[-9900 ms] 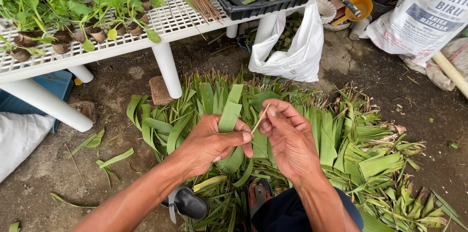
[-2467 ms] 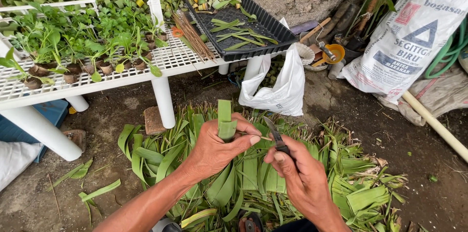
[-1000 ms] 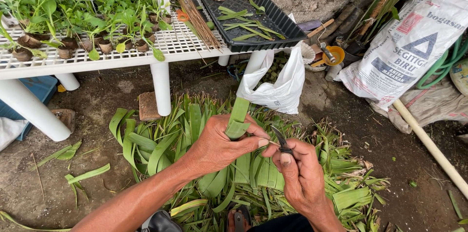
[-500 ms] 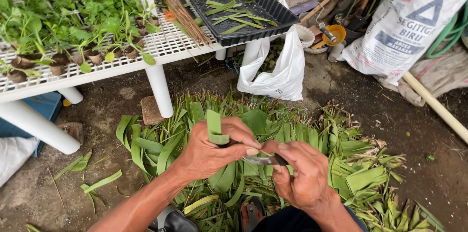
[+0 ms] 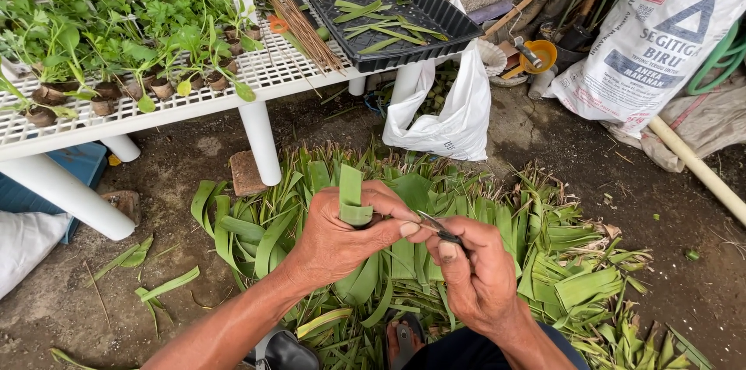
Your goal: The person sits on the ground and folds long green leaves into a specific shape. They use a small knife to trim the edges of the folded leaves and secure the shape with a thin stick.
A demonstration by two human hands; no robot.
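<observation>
Green strip: folded leaf strip [image 5: 350, 200] stands upright above the leaf pile [image 5: 544, 253]; half a second ago it leaned left
Left hand: left hand [image 5: 342, 234] clenched round the strip; thumb extended
Blade: small knife [image 5: 437, 225] points at the thumb tip; earlier lay flatter
Right hand: right hand [image 5: 474, 273] grips the knife's handle

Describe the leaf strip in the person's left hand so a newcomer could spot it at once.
Find the big pile of green leaves on the dirt floor. Above its middle, the left hand grips a folded leaf strip. Unlike the leaves lying flat, it stands upright, doubled over.
</observation>
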